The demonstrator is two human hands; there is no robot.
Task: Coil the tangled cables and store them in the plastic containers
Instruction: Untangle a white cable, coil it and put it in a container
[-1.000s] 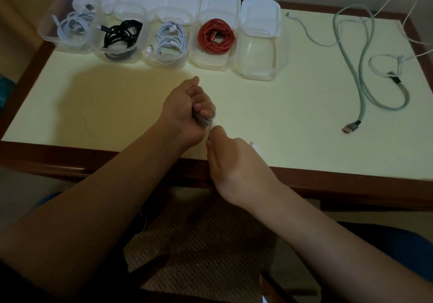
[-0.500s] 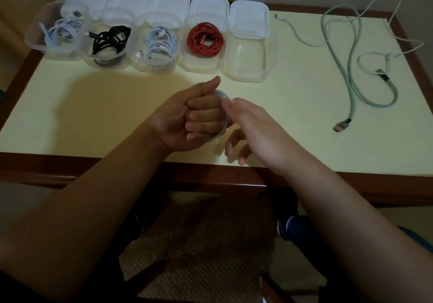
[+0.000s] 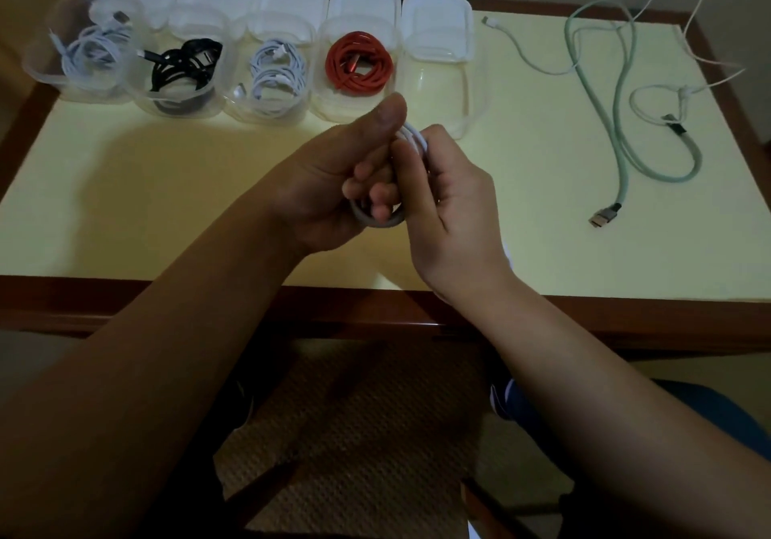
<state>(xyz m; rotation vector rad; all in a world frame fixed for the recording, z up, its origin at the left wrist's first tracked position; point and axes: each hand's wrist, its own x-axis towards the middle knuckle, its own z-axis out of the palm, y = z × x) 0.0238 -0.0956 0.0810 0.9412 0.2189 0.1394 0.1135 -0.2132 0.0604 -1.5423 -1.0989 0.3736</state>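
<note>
Item 1, at ten o'clock on the cream table (image 3: 146, 188): five clear, round-cornered plastic containers in a row, lids propped behind. We read them left to right: white coil (image 3: 94, 52), black coil (image 3: 183, 65), white coil (image 3: 277, 73), red coil (image 3: 359, 65), then the empty container (image 3: 442, 92), glossy and see-through.

Item 2, at centre: our left hand (image 3: 329, 180), fingers curled tight through a small white cable coil (image 3: 377, 215), thumb raised over its top.

Item 3, just at three o'clock of it: our right hand (image 3: 450, 200), fingers bent around the coil's right edge, pinching the smooth rubbery loops. A second ago this hand sat low at the table edge drawing out the loose tail; half a second ago it had come up beside the coil. Now it closes on the bundle, and little tail shows. We judge the winding nearly finished, the empty container at twelve o'clock next.

Item 4, at two o'clock: a pale green braided cable (image 3: 621, 155) with metal plug, tangled with thin white cables (image 3: 688, 9), still uncoiled.
</note>
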